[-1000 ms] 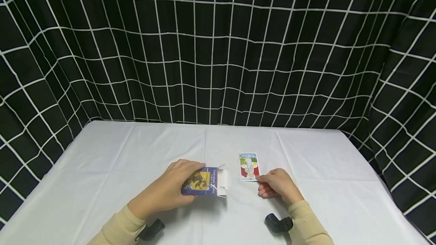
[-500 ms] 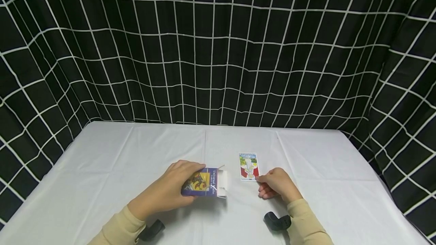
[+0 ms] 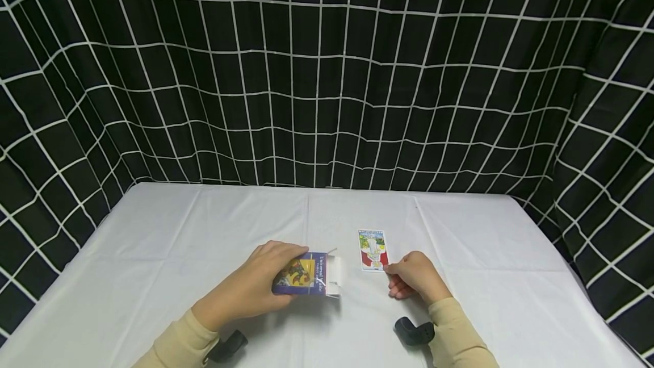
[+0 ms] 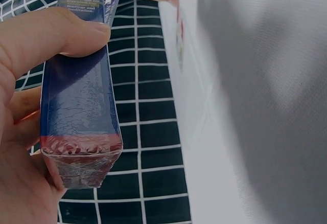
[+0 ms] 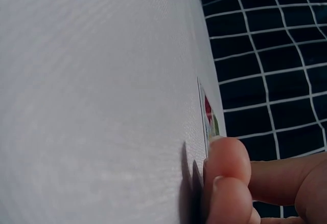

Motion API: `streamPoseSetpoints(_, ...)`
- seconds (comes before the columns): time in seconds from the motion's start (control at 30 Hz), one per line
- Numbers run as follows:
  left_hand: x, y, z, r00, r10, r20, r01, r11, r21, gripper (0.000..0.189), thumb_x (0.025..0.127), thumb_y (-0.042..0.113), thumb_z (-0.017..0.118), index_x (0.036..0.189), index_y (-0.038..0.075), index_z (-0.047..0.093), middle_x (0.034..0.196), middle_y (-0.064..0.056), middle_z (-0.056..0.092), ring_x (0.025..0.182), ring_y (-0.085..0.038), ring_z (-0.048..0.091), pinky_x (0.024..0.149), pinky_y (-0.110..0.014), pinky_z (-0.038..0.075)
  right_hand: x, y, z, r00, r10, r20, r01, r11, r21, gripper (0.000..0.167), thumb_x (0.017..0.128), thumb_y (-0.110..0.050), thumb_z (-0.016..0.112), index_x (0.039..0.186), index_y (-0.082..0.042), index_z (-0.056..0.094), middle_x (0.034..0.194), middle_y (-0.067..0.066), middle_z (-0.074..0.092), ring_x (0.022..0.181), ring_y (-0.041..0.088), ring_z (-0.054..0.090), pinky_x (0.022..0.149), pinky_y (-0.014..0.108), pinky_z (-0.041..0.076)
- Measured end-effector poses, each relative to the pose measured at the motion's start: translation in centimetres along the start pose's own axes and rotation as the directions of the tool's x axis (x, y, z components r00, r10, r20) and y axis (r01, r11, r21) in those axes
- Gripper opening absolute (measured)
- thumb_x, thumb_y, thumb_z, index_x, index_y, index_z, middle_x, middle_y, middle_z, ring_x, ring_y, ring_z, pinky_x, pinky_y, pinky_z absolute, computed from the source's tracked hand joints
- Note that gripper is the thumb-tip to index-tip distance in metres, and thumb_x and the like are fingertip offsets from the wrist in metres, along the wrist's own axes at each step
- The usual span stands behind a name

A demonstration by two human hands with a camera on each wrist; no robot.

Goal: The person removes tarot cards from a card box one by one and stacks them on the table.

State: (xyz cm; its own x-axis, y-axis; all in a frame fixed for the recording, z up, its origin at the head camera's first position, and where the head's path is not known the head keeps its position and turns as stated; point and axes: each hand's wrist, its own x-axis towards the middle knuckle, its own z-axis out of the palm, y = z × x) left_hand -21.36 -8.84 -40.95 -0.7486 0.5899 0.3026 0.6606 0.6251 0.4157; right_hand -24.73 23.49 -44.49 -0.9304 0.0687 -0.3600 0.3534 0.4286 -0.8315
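Note:
My left hand (image 3: 252, 283) grips a blue tarot card box (image 3: 300, 274) around its closed end, holding it above the cloth. The box's white flap end faces right and stands open; whether cards lie inside is hidden. In the left wrist view, the thumb presses the narrow blue side (image 4: 82, 96), and clear wrap covers the near end. To the right, my right hand (image 3: 419, 277) pinches the near right corner of one tarot card (image 3: 373, 250), with a picture in red, white and green. The right wrist view shows the card (image 5: 208, 112) nearly edge-on, low over the cloth, beyond the curled fingers.
A white cloth (image 3: 204, 231) covers the table, with fold creases across it. Black curtains (image 3: 317, 72) with a white grid rise behind it and on both sides. A dark device sits at each wrist, the right one (image 3: 414, 332) hanging over the cloth.
My right wrist has shifted slightly left, while its fingers keep their pinch on the tarot card. My left hand and the box look unchanged.

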Motion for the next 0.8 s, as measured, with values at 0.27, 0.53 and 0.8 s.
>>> streamPoseSetpoints(0.27,0.2,0.1,0.0,1.000,-0.004,0.011,0.004,1.000,-0.003,0.077,0.073,0.018,0.080,0.144,0.010,0.050,0.140,-0.004,0.058,0.128,-0.022,0.051,0.111,-0.048,0.041,0.2,0.1,0.0,1.000,-0.002,-0.001,0.002,1.000,0.010,0.016,0.090,-0.005,0.061,0.079,0.003,0.052,0.051,0.002,0.058,0.039,0.007,0.058,0.043,0.022,0.052)
streamPoseSetpoints(0.53,0.3,0.2,0.0,1.000,0.007,0.013,-0.007,1.000,-0.002,0.077,0.073,0.019,0.080,0.144,0.009,0.049,0.140,-0.004,0.058,0.128,-0.022,0.051,0.112,-0.048,0.040,-0.1,0.0,-0.9,0.999,-0.014,0.038,0.013,1.000,0.025,0.020,0.091,-0.012,0.063,0.082,0.003,0.054,0.052,0.002,0.061,0.043,0.006,0.060,0.046,0.021,0.054)
streamPoseSetpoints(0.8,0.1,0.1,0.0,1.000,0.001,0.003,-0.001,1.000,-0.001,0.077,0.073,0.019,0.080,0.143,0.010,0.050,0.139,-0.004,0.058,0.127,-0.022,0.051,0.111,-0.048,0.041,-2.2,-2.9,-0.7,0.987,-0.155,-0.047,0.157,0.986,0.049,0.020,0.087,-0.008,0.066,0.092,0.011,0.062,0.066,0.005,0.068,0.055,0.009,0.064,0.056,0.023,0.058)
